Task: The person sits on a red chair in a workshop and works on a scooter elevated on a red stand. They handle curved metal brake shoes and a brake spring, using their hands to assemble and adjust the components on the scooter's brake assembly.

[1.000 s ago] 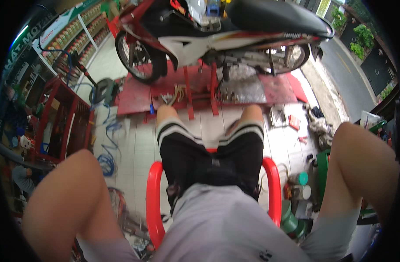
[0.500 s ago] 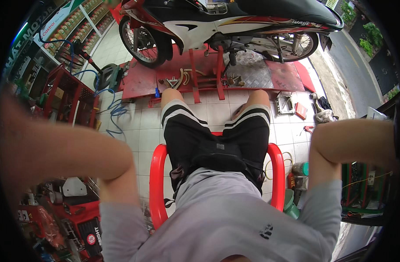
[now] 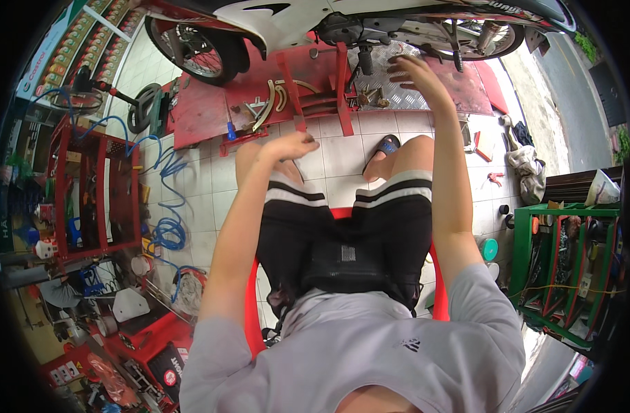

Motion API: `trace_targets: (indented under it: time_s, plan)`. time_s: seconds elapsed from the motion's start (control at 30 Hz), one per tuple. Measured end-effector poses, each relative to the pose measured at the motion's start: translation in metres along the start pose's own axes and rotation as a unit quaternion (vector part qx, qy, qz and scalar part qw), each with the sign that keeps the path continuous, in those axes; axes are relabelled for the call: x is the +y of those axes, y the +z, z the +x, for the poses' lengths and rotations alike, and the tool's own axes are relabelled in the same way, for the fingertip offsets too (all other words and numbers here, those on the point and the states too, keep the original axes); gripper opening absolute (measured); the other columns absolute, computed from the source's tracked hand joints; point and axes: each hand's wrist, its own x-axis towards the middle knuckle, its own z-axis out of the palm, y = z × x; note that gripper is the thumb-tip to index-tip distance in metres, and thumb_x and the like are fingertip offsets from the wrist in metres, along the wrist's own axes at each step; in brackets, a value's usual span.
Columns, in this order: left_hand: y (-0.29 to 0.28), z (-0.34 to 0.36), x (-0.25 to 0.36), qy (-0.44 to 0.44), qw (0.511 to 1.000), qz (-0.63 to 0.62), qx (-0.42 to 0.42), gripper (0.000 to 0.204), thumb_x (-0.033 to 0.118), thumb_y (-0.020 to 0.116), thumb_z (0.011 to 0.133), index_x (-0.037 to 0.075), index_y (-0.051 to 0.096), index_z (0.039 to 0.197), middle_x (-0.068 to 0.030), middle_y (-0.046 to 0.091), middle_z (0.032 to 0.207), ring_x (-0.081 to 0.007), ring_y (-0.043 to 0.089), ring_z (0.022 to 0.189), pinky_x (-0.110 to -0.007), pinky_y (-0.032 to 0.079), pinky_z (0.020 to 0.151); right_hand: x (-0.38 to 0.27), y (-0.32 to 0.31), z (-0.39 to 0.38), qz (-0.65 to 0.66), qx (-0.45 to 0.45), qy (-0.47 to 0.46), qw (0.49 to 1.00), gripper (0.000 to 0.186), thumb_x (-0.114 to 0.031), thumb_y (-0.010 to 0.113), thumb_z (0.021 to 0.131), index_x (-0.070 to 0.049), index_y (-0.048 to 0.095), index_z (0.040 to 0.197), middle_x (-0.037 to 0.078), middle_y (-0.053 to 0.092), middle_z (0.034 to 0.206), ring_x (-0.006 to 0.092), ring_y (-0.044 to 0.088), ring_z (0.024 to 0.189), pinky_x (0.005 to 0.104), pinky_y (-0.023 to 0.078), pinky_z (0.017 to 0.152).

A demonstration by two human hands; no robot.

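Both my hands are raised in front of me, above my knees. My left hand [image 3: 292, 146] hangs over my left knee, fingers loosely bent and pointing right; nothing shows in it. Farther forward, my right hand [image 3: 418, 77] is held up with its fingers spread and nothing in them. Behind it in the picture lies the metal tread plate [image 3: 397, 88] of a red lift platform [image 3: 205, 103]. A motorcycle [image 3: 287, 27] stands on that platform. Curved brass-coloured parts [image 3: 265, 109] and a blue-handled tool [image 3: 231, 131] lie at the platform's near left side.
A red stand [image 3: 315, 103] rises at the platform's front. On my left are a red tool cart [image 3: 108, 199], a coiled blue hose [image 3: 169, 234] and a red toolbox [image 3: 150, 344]. On my right stand a green rack [image 3: 528, 255] and red-handled pliers [image 3: 494, 179]. I sit on a red chair [image 3: 252, 303].
Both arms have swung inward and forward from the sides, bringing my hands into clear view. The view has tilted down, so the motorcycle sits higher in the picture.
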Motion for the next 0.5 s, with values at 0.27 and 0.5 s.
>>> trace_targets:
  time_s: [0.27, 0.5]
  plan:
    - [0.032, 0.085, -0.013, -0.023, 0.999, 0.037, -0.009, 0.048, 0.039, 0.055, 0.091, -0.003, 0.063, 0.112, -0.0249, 0.066, 0.107, -0.0392, 0.063, 0.102, -0.042, 0.048, 0.088, 0.115, 0.005, 0.073, -0.172, 0.049, 0.105, 0.978, 0.044, -0.038, 0.054, 0.088, -0.008, 0.065, 0.119, 0.016, 0.069, 0.105, 0.0256, 0.068, 0.091, 0.0358, 0.050, 0.085]
    - [0.072, 0.205, -0.003, 0.009, 0.997, 0.071, 0.032, 0.035, 0.030, 0.055, 0.089, -0.002, 0.067, 0.092, -0.0225, 0.067, 0.099, -0.0387, 0.063, 0.095, -0.045, 0.049, 0.084, 0.137, 0.006, 0.070, -0.212, -0.001, 0.165, 0.963, 0.041, -0.036, 0.053, 0.089, -0.013, 0.065, 0.121, 0.019, 0.065, 0.117, 0.0366, 0.060, 0.112, 0.0400, 0.045, 0.098]
